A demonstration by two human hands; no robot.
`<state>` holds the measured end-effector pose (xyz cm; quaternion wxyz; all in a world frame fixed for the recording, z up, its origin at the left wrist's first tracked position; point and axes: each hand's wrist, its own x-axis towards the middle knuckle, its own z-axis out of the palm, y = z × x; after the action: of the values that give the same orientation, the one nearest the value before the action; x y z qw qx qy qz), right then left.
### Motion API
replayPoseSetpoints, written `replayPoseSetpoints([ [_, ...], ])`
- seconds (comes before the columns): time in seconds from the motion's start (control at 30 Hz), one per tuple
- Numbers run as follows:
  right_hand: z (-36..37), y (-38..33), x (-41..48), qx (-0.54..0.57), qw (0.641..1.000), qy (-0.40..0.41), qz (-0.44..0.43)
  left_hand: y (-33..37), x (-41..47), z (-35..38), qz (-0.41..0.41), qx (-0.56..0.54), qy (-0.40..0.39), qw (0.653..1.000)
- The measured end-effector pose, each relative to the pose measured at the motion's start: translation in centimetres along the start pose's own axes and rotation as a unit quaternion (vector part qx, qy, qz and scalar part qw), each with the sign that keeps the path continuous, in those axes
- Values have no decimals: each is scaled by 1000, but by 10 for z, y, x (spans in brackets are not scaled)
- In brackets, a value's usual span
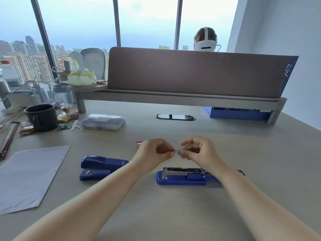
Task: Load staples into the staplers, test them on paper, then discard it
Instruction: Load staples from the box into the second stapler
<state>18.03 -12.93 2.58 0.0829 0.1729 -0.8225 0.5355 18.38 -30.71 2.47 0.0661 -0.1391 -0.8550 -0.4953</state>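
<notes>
Two blue staplers lie on the desk. The left stapler (99, 167) is closed. The right stapler (184, 176) lies with its top swung back and its metal staple channel exposed. Above it, my left hand (153, 153) and my right hand (199, 152) meet and together pinch a small grey strip of staples (177, 150) between their fingertips. A red staple box (139, 144) peeks out behind my left hand. A white sheet of paper (29, 176) with staple marks along its edges lies at the left.
A clear plastic case (102, 122), a dark mug (42, 117), snack wrappers and a jar crowd the far left. A brown divider (191, 73) on a raised shelf crosses the back, with a person wearing a headset behind it. A blue crate (238, 113) sits under the shelf.
</notes>
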Motion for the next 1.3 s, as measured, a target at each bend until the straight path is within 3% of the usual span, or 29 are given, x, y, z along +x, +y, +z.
replayPoseSetpoints([
  [0.3,6,3,-4,-85,996,-26,8,-4,-10,4,40,13,29,999],
  [0.57,1,-5,-17,-128,988,-83,22,-14,-24,-6,-11,127,-106,986],
  [1.13,6,-2,-23,-166,979,-116,4,-20,-33,-1,22,169,-91,981],
  [1.3,7,-5,-25,-158,983,-58,-68,-19,-34,-1,20,162,-93,982],
])
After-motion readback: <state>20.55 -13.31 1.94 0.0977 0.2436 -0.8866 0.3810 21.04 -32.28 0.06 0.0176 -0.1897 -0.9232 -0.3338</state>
